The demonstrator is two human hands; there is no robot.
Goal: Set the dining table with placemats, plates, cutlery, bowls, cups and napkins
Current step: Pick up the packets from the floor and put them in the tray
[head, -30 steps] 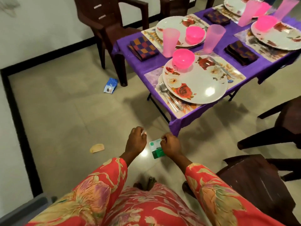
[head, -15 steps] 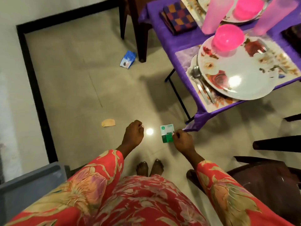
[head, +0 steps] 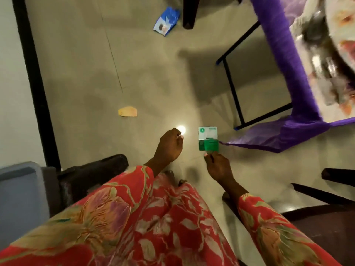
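person stands back from the laid table, small card in the right hand.

the right hand (head: pixel 218 166) pinches the lower edge of a small green-and-white card (head: pixel 208 139) between thumb and fingertips, holding it flat and face-up, probably to read or show it. the left hand (head: pixel 170 146) is curled into a loose fist beside it; whether it holds anything cannot be told. the table (head: pixel 278 45), draped in a purple plastic cloth, sits at upper right; a white floral plate (head: pixel 342 25) and metal cutlery (head: pixel 317 62) lie on it, blurred. judged from that corner, this setting looks laid; the card appears unrelated to the task's items. on the beige tiled floor (head: pixel 96 73) lie a blue packet (head: pixel 166 21) and a yellow paper scrap (head: pixel 127 111), both well apart from the hands.
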